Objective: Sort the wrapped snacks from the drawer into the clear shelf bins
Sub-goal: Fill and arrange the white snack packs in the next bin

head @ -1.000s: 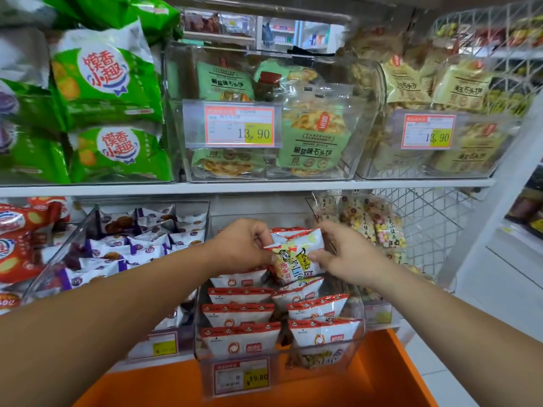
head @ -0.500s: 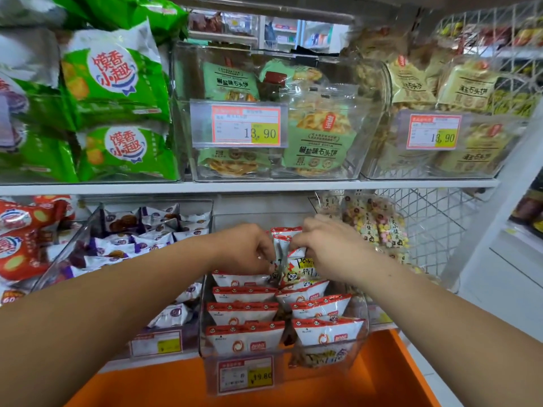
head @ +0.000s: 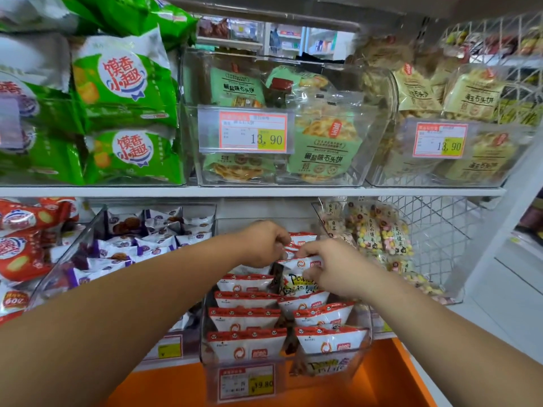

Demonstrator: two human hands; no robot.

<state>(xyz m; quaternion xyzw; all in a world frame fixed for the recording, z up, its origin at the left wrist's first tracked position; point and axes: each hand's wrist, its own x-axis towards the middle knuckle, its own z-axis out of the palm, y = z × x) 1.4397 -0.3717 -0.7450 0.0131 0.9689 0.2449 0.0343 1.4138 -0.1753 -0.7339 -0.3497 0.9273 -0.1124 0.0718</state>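
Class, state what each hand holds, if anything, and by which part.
Left hand pinches the rear packet by its red top edge; right hand pinches the white packet in front of it by its top.

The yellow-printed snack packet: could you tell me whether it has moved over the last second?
Yes, downward: the yellow-printed packet was held above the rows in the clear bin and now sits tucked into the right-hand row, nearer its price tag.
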